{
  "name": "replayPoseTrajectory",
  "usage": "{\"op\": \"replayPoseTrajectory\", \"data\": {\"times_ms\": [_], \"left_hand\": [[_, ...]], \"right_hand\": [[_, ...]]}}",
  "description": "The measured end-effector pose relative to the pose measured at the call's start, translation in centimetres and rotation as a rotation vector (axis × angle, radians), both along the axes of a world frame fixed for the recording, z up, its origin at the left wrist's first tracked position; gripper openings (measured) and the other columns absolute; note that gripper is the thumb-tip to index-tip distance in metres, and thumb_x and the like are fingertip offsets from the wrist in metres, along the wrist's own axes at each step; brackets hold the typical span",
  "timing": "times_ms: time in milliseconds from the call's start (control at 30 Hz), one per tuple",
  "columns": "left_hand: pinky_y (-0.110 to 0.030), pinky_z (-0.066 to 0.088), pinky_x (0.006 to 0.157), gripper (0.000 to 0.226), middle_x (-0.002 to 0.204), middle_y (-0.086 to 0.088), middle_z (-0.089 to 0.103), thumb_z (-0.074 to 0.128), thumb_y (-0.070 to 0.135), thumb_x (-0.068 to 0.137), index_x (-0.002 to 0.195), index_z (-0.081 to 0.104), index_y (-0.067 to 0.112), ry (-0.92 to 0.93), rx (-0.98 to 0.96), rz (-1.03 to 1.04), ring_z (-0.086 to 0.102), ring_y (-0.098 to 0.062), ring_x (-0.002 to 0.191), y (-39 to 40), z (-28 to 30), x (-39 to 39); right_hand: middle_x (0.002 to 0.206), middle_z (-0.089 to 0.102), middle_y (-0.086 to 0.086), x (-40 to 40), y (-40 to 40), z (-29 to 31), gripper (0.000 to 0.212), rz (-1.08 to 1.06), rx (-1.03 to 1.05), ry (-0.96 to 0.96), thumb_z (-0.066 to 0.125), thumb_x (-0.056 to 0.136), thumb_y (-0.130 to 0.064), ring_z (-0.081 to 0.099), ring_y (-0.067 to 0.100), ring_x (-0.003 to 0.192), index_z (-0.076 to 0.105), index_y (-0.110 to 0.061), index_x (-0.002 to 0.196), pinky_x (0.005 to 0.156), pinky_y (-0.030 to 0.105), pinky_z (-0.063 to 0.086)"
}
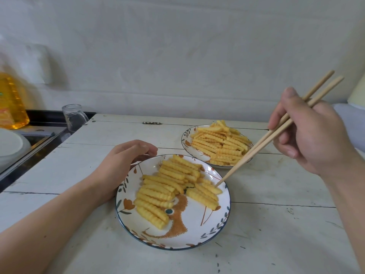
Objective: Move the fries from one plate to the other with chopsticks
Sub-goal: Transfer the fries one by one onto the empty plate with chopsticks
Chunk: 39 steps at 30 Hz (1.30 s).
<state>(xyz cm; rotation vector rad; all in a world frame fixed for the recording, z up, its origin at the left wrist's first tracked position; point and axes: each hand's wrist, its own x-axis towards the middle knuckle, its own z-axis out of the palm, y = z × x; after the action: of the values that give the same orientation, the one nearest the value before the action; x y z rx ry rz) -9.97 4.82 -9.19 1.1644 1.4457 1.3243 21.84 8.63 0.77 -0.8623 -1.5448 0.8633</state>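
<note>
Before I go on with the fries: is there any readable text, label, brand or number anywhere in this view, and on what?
No text can be read in this view.
Oil bottle at the far left: it carries a label with print, too blurred to read.
Glass jar: no lettering shows.
Near plate and far plate: painted leaf and flower patterns only, no words.
Chopsticks: plain wood, no marking visible.

I see a white plank table (266, 224); a near plate (197, 232) sits centre; a far plate (186, 138) right behind; my left hand (122, 165) rests beside the near one.
</note>
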Motion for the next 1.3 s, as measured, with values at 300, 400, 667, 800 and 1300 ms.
{"op": "replayPoseTrajectory", "data": {"times_ms": [300, 400, 667, 800, 1300], "left_hand": [[-0.047, 0.057, 0.089, 0.034, 0.106, -0.013, 0.079, 0.051, 0.02, 0.108, 0.095, 0.082, 0.014, -0.002, 0.003, -0.013, 0.074, -0.029, 0.096, 0.0, 0.0, -0.1], [-0.05, 0.057, 0.092, 0.034, 0.108, -0.014, 0.079, 0.051, 0.02, 0.108, 0.096, 0.082, 0.014, -0.001, 0.004, -0.013, 0.074, -0.03, 0.099, 0.0, 0.0, -0.1], [-0.051, 0.056, 0.094, 0.032, 0.108, -0.015, 0.078, 0.051, 0.019, 0.108, 0.098, 0.081, 0.012, 0.001, 0.007, -0.017, 0.074, -0.031, 0.099, -0.1, 0.0, -0.1], [-0.05, 0.057, 0.094, 0.032, 0.109, -0.016, 0.078, 0.051, 0.018, 0.108, 0.099, 0.081, 0.011, 0.008, 0.012, -0.014, 0.073, -0.031, 0.101, -0.1, -0.1, -0.1], [-0.049, 0.057, 0.093, 0.033, 0.109, -0.014, 0.078, 0.05, 0.018, 0.108, 0.098, 0.081, 0.012, -0.005, -0.002, -0.013, 0.074, -0.031, 0.1, -0.1, -0.1, -0.1]], "right_hand": [[0.042, 0.04, 0.007, -0.4, 0.4, -0.5, 0.06, -0.015, 0.003, 0.005, 0.045, 0.099, -0.049, 0.029, 0.016, 0.029, 0.064, -0.015, 0.054, 0.038, 0.017, 0.024], [0.043, 0.042, 0.003, 0.0, 1.0, -0.6, 0.06, -0.115, 0.039, 0.153, 0.043, 0.106, -0.04, 0.03, 0.017, 0.031, 0.063, -0.017, 0.054, 0.038, 0.02, 0.022], [0.046, 0.047, -0.003, -0.2, 2.0, -2.4, 0.05, -0.246, 0.149, 0.114, 0.04, 0.108, -0.038, 0.04, 0.016, 0.034, 0.061, -0.012, 0.071, 0.038, 0.019, 0.031], [0.053, 0.051, 0.0, -1.1, 2.6, -3.9, 0.046, -0.206, 0.154, 0.023, 0.042, 0.107, -0.04, 0.047, 0.019, 0.037, 0.065, -0.014, 0.077, 0.041, 0.023, 0.038], [0.049, 0.052, 0.004, -1.6, 4.0, -5.1, 0.058, -0.298, 0.09, 0.141, 0.033, 0.106, -0.049, 0.052, 0.025, 0.037, 0.063, -0.012, 0.074, 0.044, 0.029, 0.043]]}}
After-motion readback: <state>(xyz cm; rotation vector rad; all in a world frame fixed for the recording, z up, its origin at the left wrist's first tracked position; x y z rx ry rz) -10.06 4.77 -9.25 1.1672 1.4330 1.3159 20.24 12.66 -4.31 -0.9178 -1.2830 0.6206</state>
